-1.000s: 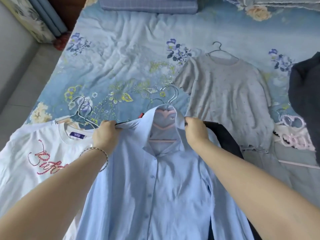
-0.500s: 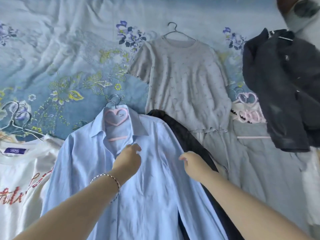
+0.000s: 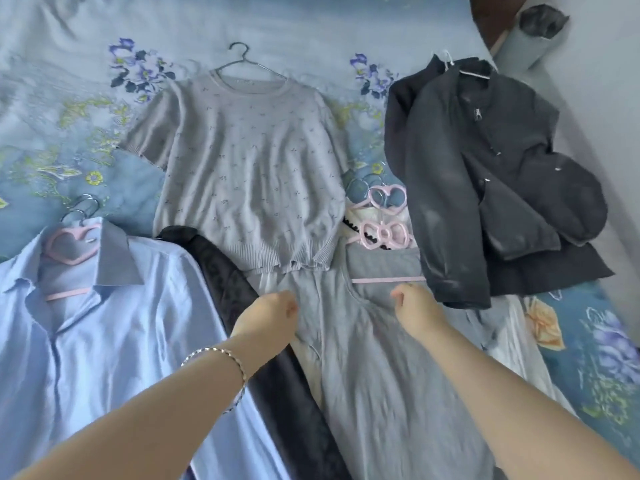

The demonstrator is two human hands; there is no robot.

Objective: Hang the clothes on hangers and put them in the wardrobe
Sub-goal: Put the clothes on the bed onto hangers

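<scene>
Bedding is holding a grey sleeveless garment flat, pink hanger at its neckline, likely for threading. Left hand and right hand are curling at its shoulders; whether they are gripping cloth, I cannot tell. A black garment is overlapping its edge beside the hangered blue shirt.

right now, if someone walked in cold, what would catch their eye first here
Probably the two bare hands, the left hand and the right hand, reaching onto a grey garment spread at the near middle of the flowered bedsheet. Around them lie clothes on hangers: a light blue shirt at the left on a pink heart hanger, a grey knit top beyond, and a dark jacket at the right.
</scene>
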